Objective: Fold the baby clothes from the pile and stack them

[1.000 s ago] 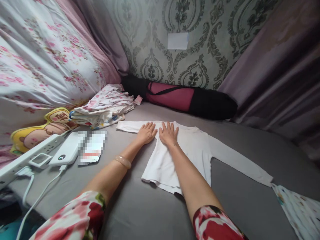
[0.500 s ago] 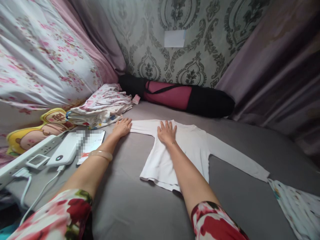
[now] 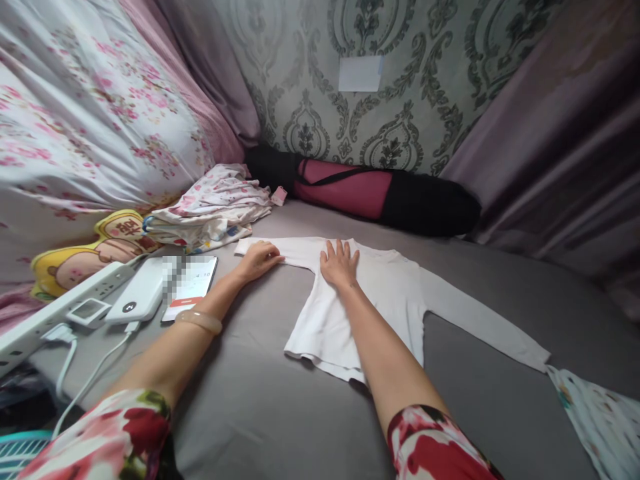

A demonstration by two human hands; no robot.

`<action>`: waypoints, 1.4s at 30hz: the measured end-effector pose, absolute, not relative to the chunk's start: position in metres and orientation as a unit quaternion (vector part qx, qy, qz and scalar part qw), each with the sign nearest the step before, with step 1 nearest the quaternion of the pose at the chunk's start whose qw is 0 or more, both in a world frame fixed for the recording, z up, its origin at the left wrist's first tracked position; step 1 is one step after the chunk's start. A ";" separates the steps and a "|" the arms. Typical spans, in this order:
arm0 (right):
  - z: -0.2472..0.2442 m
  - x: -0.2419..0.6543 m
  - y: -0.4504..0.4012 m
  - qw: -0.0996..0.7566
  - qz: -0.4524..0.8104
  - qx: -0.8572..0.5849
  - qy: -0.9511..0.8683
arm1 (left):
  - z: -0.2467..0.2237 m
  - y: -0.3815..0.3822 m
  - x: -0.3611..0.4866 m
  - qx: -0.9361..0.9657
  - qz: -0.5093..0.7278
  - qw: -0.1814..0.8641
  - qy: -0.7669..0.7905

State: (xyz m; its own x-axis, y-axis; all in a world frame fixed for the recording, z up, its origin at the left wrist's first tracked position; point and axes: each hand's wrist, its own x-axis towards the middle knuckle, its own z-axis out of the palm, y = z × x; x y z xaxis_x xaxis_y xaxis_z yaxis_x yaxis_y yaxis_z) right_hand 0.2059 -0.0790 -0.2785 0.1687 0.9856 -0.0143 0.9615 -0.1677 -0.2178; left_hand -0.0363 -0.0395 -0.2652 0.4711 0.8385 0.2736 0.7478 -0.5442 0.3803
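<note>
A white long-sleeved shirt [image 3: 390,287] lies spread on the grey sheet, its sleeves stretched to the left and right. My left hand [image 3: 260,260] rests on the left sleeve with its fingers curled and pressed together on the fabric near the cuff. My right hand [image 3: 340,263] lies flat on the shirt near the left shoulder, its fingers spread. The shirt's hem points toward me, and my right forearm covers part of its body.
A pile of printed clothes [image 3: 215,207], a yellow pillow [image 3: 75,263], a phone [image 3: 193,287], a power bank [image 3: 143,293] and a power strip [image 3: 65,303] lie left. Behind is a black-and-red bag [image 3: 350,190]; at right, a patterned cloth [image 3: 603,413].
My left hand has moved inward from the cuff along the sleeve, and its flat fingers have curled. The cuff now shows. My right hand stays on the shirt, while the view has shifted slightly.
</note>
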 end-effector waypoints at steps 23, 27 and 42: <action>-0.252 0.145 0.017 0.032 0.103 -0.640 -0.761 | -0.283 -0.048 -0.025 0.895 0.270 0.071 0.348; -0.269 0.148 0.022 0.084 0.065 -0.650 -0.752 | -0.284 -0.048 -0.025 0.890 0.275 0.091 0.353; -0.267 0.161 0.002 0.093 0.068 -0.604 -0.789 | -0.304 -0.034 -0.026 0.793 0.242 0.022 0.559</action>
State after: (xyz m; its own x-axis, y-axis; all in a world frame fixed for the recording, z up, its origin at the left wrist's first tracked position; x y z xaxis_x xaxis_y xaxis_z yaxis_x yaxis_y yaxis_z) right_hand 0.1605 0.0024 -0.2674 -0.2543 0.9650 0.0637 0.9396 0.2621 -0.2200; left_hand -0.0255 -0.0338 -0.3038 0.2572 0.8970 0.3594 0.8754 -0.3738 0.3064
